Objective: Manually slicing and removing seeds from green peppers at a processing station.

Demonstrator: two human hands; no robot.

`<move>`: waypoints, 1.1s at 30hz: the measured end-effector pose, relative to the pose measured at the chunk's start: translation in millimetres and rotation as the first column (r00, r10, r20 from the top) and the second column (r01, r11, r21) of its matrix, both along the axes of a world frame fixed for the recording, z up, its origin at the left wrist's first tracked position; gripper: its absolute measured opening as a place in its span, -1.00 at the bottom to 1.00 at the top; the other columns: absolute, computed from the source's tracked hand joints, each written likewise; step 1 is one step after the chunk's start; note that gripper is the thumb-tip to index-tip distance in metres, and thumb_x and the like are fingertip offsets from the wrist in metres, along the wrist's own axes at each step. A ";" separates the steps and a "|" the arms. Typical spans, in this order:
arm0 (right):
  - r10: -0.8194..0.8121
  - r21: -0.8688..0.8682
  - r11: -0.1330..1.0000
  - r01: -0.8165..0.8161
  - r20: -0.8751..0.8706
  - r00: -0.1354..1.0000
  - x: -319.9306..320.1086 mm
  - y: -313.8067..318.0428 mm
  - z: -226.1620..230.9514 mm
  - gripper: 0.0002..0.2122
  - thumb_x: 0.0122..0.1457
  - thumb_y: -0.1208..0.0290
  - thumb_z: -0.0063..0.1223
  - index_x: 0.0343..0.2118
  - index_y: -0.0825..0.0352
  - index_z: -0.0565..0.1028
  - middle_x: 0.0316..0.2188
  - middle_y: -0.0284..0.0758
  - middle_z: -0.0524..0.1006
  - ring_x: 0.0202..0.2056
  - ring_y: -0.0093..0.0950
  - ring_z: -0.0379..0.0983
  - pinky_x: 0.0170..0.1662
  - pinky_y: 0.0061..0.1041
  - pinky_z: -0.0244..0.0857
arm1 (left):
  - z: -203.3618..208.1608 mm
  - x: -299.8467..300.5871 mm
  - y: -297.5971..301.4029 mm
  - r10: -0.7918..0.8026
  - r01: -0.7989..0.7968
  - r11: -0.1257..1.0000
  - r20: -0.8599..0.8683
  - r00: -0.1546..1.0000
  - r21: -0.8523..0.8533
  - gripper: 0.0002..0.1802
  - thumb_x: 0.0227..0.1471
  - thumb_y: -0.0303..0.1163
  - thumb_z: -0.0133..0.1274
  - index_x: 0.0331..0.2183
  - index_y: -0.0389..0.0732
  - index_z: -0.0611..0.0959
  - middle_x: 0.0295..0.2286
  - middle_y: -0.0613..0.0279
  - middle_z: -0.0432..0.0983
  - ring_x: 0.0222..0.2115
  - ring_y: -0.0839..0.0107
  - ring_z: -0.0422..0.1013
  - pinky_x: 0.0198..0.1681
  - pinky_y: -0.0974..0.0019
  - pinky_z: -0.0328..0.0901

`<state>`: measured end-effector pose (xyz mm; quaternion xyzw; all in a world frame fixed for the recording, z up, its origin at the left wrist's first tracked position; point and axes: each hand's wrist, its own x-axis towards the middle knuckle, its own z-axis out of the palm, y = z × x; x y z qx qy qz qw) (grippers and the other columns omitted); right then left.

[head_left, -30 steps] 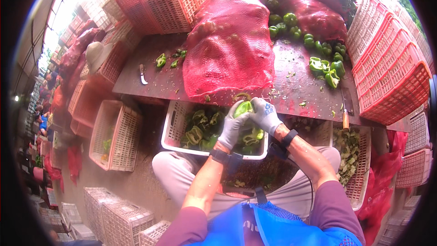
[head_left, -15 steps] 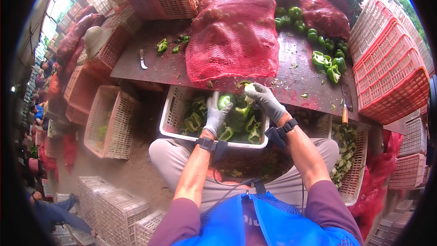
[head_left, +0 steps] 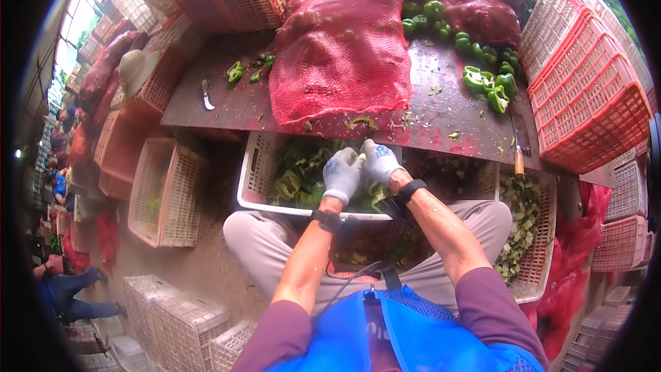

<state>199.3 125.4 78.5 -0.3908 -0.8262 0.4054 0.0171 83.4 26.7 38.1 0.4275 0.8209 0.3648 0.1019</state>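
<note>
My left hand (head_left: pixel 342 173) and my right hand (head_left: pixel 380 163), both in grey-white gloves, meet above a white crate (head_left: pixel 245 178) at the table's front edge. Both are closed, backs upward. A pale green bit of pepper (head_left: pixel 360 157) shows at the left fingertips, between the hands; most of it is hidden. Whatever my right fingers grip is covered by the hand. Inside the crate lie cut green peppers (head_left: pixel 288 184). A curved strip of green pepper (head_left: pixel 361 123) rests on the table edge just beyond my hands.
On the dark table (head_left: pixel 227 110) stands a full red mesh sack (head_left: pixel 341 48). A hooked knife (head_left: pixel 206 94) lies left, a wooden-handled knife (head_left: pixel 518 158) right, near cut peppers (head_left: pixel 497 100). A crate of pale trimmings (head_left: pixel 521 234) stands by my right knee; an orange crate (head_left: pixel 585 96) is beyond.
My hands have come together and closed over the crate. The pale pepper piece in my right hand and the green pepper by my left no longer show. The view has shifted slightly.
</note>
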 end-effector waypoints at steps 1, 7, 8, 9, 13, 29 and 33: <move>0.039 0.058 0.998 -0.037 -0.044 0.998 9.3 1.7 12.8 -0.65 0.15 0.22 0.18 -0.12 0.38 0.51 -0.22 0.09 0.63 -0.08 0.01 0.58 -0.01 -0.13 0.43 | -9.0 -6.5 -4.7 0.042 -0.041 0.998 -0.027 0.999 0.056 -0.78 0.04 -0.30 0.29 -0.32 -0.23 0.71 -0.36 0.06 0.65 -0.35 0.15 0.56 -0.20 0.13 0.43; -0.195 0.310 0.927 0.210 -0.079 0.978 150.9 61.6 89.4 -0.74 0.20 0.36 0.14 -0.08 0.33 0.54 -0.18 0.02 0.62 -0.11 -0.03 0.59 -0.05 -0.16 0.44 | -43.8 -47.6 -19.5 0.002 0.004 0.966 0.022 1.000 -0.257 -0.58 0.08 -0.15 0.22 -0.07 -0.16 0.69 -0.09 -0.02 0.61 -0.03 0.02 0.51 0.05 0.06 0.38; -0.244 0.440 0.864 0.245 -0.059 0.968 191.4 72.7 92.3 -0.71 0.19 0.35 0.15 -0.06 0.33 0.52 -0.17 0.02 0.62 -0.11 -0.02 0.59 -0.05 -0.14 0.44 | -48.4 -42.8 -15.2 -0.053 0.064 0.949 0.043 0.998 -0.309 -0.51 0.09 -0.10 0.20 0.00 -0.15 0.66 -0.02 -0.03 0.57 0.02 0.02 0.48 0.10 0.06 0.36; -0.308 0.538 0.801 0.261 -0.002 0.951 230.5 83.2 92.4 -0.67 0.18 0.31 0.16 -0.02 0.30 0.50 -0.16 0.01 0.62 -0.11 -0.02 0.58 -0.05 -0.13 0.44 | -53.8 -38.7 -11.2 -0.106 0.123 0.925 0.067 0.992 -0.361 -0.44 0.09 -0.05 0.17 0.06 -0.13 0.63 0.04 -0.04 0.53 0.08 0.02 0.44 0.15 0.06 0.33; -0.483 0.602 0.798 0.037 0.600 0.638 346.2 114.9 75.0 -0.49 0.14 0.13 0.16 0.15 0.19 0.44 -0.09 -0.03 0.59 -0.10 -0.01 0.58 -0.06 -0.10 0.45 | -92.5 -25.4 -2.6 -0.332 0.384 0.813 0.194 0.923 -0.436 -0.32 0.10 0.05 0.12 0.16 -0.11 0.57 0.14 -0.09 0.46 0.15 -0.01 0.39 0.20 0.04 0.31; -0.545 0.818 0.575 -0.011 0.394 0.740 285.9 338.2 -42.2 -0.54 0.15 0.48 0.03 0.14 0.01 0.45 0.10 -0.10 0.43 -0.02 -0.11 0.49 -0.04 -0.13 0.42 | -152.5 16.8 38.3 -0.805 0.630 0.295 0.168 0.569 -0.719 -0.50 0.07 -0.02 0.03 -0.07 -0.09 0.74 -0.07 -0.07 0.64 -0.07 -0.04 0.57 0.03 0.01 0.43; -0.569 0.687 0.699 0.198 0.366 0.737 253.5 324.0 -4.1 -0.58 0.08 0.37 0.18 0.06 0.09 0.53 0.07 -0.03 0.44 -0.01 -0.09 0.54 -0.01 -0.14 0.47 | -116.5 2.9 33.1 -0.608 0.724 0.356 0.442 0.659 -0.590 -0.38 0.09 0.11 0.03 0.05 -0.06 0.67 0.05 -0.07 0.57 0.07 -0.04 0.47 0.17 0.07 0.33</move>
